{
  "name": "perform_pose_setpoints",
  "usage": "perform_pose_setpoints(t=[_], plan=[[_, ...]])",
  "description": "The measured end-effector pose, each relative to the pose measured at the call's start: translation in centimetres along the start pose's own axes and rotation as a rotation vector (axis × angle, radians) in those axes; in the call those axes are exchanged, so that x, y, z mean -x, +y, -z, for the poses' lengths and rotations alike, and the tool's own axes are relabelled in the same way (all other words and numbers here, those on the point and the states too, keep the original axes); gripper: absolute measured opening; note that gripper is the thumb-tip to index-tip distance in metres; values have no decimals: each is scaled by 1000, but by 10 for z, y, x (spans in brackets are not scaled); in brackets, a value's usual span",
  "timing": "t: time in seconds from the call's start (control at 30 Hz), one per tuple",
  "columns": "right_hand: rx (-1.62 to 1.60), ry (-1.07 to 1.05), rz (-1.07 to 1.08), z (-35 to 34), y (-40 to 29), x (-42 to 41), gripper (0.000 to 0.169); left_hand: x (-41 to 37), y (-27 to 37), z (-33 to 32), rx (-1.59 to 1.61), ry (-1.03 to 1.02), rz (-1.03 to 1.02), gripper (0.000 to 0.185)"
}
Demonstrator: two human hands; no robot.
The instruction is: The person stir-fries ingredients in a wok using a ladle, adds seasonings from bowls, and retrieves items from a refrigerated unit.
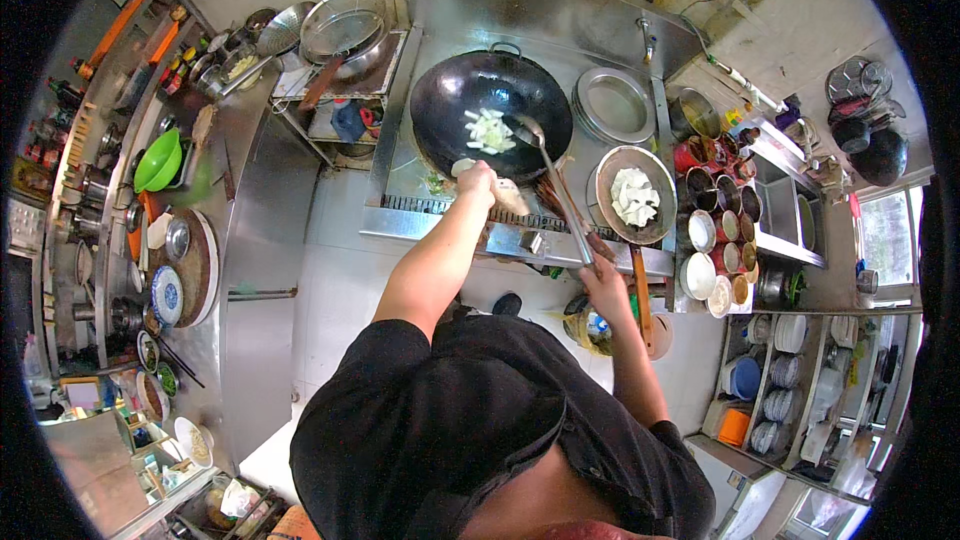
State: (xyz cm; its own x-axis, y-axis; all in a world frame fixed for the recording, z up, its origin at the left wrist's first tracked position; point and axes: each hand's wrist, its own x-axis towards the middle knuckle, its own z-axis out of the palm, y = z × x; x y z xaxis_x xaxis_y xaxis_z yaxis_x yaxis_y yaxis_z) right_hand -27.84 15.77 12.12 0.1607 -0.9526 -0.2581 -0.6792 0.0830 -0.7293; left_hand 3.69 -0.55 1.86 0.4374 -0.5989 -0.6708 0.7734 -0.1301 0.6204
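A large black wok stands on the steel stove, with pale cut pieces of food in it. My left hand is closed at the wok's near rim, with a light cloth beneath and beside it. My right hand grips the long handle of a metal ladle, whose bowl lies inside the wok, right of the food. A round strainer with a wooden handle, holding white sliced food, rests to the right of the wok.
Stacked metal plates sit right of the wok, below a tap. Several seasoning containers stand at the stove's right. On the left counter are a green bowl, a round chopping board and dishes. Strainers lie on a rack at back left.
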Motion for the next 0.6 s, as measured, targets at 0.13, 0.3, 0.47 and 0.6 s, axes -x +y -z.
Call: perform_pose_setpoints(t=[0.13,0.3,0.47,0.6], plan=[[-809,-229,-267,-37,-41,-7,17,1,-3,29,16,-67,-94,9],[-1092,-216,-388,-68,-26,-4,16,50,26,138,204,-277,79,32],[-1108,-233,-397,-74,-20,-10,20,101,73,219,20,115,99,30],[-1321,-422,-477,-49,-32,-65,25,75,90,254,-25,214,-79,30]])
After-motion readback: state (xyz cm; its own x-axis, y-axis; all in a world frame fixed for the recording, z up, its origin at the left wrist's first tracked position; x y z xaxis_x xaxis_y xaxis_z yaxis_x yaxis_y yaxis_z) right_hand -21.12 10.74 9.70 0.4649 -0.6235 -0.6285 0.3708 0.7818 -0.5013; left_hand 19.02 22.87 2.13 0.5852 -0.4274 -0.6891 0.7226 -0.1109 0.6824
